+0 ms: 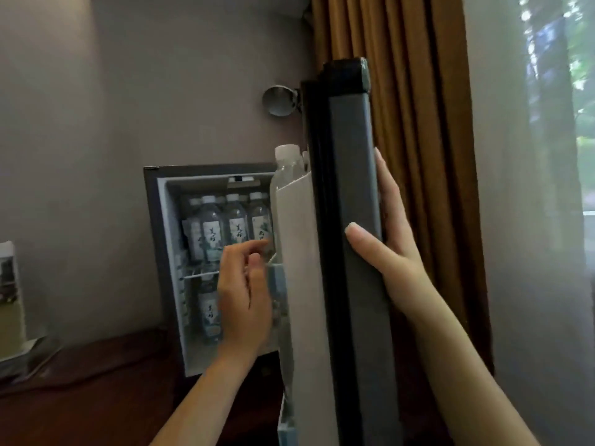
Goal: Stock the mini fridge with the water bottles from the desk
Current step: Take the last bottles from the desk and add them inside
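The mini fridge [167, 252] stands open on the dark desk, with several labelled water bottles [211, 226] on its upper shelf and at least one more bottle [208, 312] below. The fridge door [351, 194] is swung toward me and seen edge-on. A clear bottle with a white cap [286, 165] stands in the door's white shelf. My left hand [244, 294] hovers beside that bottle's lower part with fingers loosely curled, index finger pointing at it and holding nothing. My right hand [389, 249] grips the door's outer edge, thumb in front and fingers behind.
The dark wooden desk [80, 397] runs across the bottom left, with a standing card or brochure [11, 300] at its far left. A round metal fitting [279, 100] sticks out of the wall. A brown curtain [418, 123] and a sheer curtain hang on the right.
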### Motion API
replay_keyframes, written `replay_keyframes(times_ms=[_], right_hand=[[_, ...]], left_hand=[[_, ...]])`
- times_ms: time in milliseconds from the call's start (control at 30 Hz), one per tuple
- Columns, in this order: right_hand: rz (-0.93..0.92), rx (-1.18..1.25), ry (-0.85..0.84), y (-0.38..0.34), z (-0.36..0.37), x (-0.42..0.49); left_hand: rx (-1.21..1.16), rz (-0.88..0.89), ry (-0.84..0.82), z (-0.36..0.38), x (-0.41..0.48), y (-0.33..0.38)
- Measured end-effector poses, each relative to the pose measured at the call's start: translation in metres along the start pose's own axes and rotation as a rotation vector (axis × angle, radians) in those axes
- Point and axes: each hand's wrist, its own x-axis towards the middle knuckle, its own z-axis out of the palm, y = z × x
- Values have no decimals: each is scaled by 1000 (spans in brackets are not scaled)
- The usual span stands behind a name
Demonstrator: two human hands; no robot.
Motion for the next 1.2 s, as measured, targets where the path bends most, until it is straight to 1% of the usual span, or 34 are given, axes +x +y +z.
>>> replay_keyframes(times_ms=[133, 333, 433, 600, 733, 867, 933, 1033, 1100, 1200], right_hand=[[-4, -31, -15, 24, 52, 10], [-45, -149, -32, 65, 116, 22], [-35, -222, -86, 95, 138, 24], [46, -412, -207, 137, 167, 21], [180, -637, -369, 163, 188, 20], [221, -771, -469, 186, 207, 25], [223, -862, -500, 195, 214, 25], [234, -955, -497, 204, 223, 25], [260, -950, -479, 207, 230, 27], [273, -931, -456, 207, 234, 30]], left_hand=[[20, -54, 41, -50, 11, -12], [69, -9, 97, -99, 18, -25], [177, -25, 41, -110, 13, -40], [554, -183, -41, -121, 0, -88], [677, -452, -146, -122, 0, -124], [664, -651, -229, -120, 9, -156], [620, -683, -243, -121, 12, -168], [599, -673, -265, -126, 12, -187], [587, -698, -294, -132, 14, -201], [445, -759, -326, -135, 17, -210]])
